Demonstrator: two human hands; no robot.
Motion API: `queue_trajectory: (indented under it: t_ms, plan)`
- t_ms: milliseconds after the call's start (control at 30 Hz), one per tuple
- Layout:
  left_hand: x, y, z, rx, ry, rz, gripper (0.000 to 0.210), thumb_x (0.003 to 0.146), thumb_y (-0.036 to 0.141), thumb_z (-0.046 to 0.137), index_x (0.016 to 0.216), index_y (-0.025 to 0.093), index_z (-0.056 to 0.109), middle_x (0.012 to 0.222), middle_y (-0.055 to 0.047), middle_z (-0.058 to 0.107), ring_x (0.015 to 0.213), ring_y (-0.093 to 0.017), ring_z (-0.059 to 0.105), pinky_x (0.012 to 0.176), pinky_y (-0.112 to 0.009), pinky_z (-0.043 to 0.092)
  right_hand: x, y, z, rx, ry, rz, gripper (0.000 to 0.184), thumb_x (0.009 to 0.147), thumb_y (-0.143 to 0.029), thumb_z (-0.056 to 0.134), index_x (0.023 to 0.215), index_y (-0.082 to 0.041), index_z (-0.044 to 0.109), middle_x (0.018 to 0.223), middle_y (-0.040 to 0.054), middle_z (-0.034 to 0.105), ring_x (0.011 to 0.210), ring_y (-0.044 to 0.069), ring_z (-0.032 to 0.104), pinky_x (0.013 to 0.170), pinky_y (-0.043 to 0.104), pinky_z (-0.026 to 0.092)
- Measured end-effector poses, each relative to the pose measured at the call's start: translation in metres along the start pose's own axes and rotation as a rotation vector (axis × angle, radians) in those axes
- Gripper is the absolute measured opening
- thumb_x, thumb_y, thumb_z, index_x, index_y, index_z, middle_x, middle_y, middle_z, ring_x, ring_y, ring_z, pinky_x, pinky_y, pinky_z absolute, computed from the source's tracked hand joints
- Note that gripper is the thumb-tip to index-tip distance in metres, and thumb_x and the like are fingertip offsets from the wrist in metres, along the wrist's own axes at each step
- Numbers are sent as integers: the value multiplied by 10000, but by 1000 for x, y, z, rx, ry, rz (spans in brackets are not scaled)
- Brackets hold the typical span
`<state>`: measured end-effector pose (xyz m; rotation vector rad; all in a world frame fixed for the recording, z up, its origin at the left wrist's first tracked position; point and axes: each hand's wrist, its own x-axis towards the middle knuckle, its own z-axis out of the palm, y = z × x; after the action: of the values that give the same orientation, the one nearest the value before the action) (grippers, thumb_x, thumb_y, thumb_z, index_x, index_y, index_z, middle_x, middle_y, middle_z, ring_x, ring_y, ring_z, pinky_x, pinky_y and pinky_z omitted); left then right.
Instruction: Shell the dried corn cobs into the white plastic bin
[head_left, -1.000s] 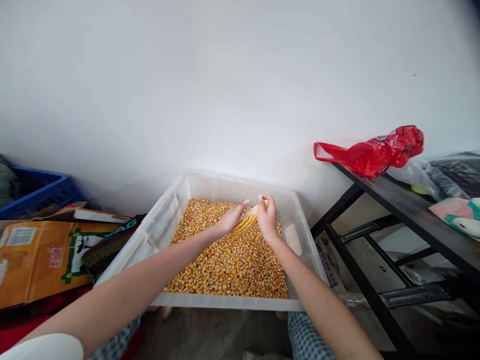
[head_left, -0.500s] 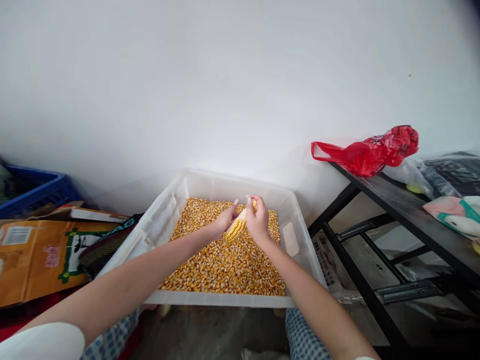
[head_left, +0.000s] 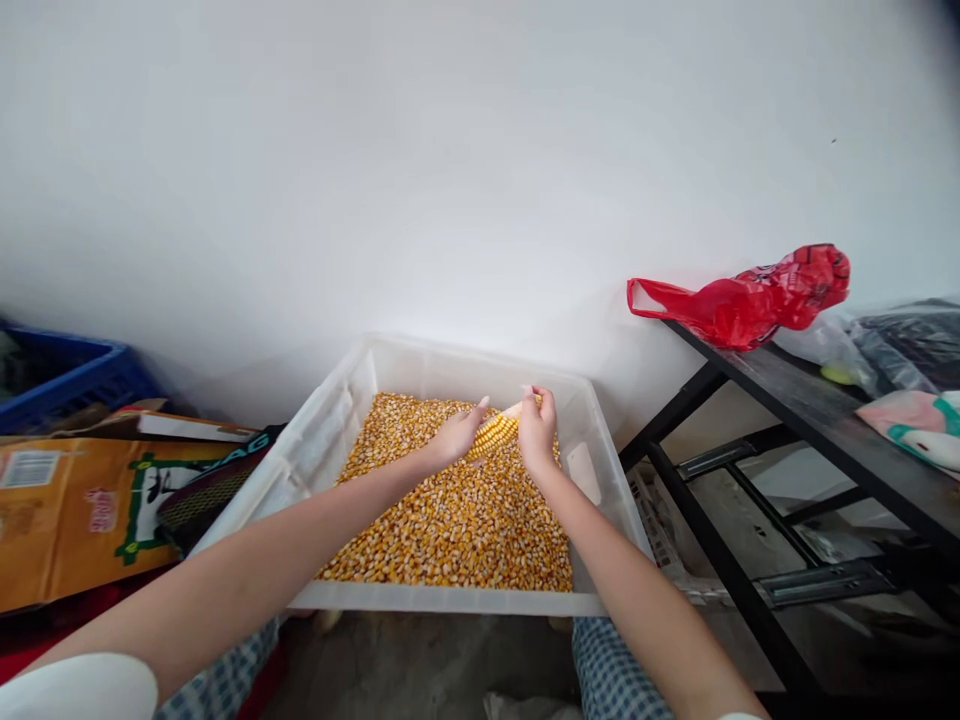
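Between my two hands is a corn cob [head_left: 495, 436], yellow with kernels over its lower left part and bare and pale toward its upper right end. My left hand [head_left: 456, 436] is closed around the kernelled end, its thumb pointing up along the cob. My right hand [head_left: 538, 430] grips the bare end, fingers curled and thumb pressed in. Both hands are just above the loose corn kernels [head_left: 450, 530], which lie thick over the bottom of a translucent plastic bin [head_left: 450, 600].
To the left are an orange cardboard box [head_left: 75, 520], a dark mesh bag [head_left: 202, 500] and a blue crate [head_left: 82, 385]. On the right, a black metal-framed bench [head_left: 810, 400] bears a red plastic bag [head_left: 742, 305] and other bags. A white wall [head_left: 465, 180] rises behind the bin.
My right hand has moved rightward, away from my left hand. The cob has swung flatter and shows more of its kernelled side between the hands.
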<state>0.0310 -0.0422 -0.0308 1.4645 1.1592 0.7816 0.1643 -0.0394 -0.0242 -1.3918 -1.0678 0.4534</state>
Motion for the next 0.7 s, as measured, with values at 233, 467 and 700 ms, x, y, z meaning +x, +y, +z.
queue_trajectory:
  t_ms: [233, 467, 700]
  plan:
    - [3, -9, 2, -469, -145, -178, 583, 762, 648, 321, 639, 137, 572, 560, -37, 585, 467, -130, 496, 474, -251, 378, -6, -11, -2, 40, -36, -100, 288, 827, -415, 366, 915, -198, 533, 938, 52, 605, 873, 161, 529, 785, 259, 376]
    - [12, -8, -17, -207, -113, -85, 681, 793, 624, 193, 648, 114, 621, 630, -81, 632, 515, -154, 517, 481, -253, 347, 0, -8, -3, 16, -37, -30, 283, 814, -415, 382, 921, -196, 525, 912, 51, 600, 874, 169, 530, 791, 272, 380]
    - [-2, 8, -13, 549, 93, 326, 604, 803, 615, 257, 697, 157, 636, 639, -66, 627, 636, -209, 567, 573, -264, 345, -14, -3, 7, 192, -118, 224, 321, 736, -455, 495, 897, -180, 537, 868, 38, 608, 794, 151, 549, 689, 245, 411]
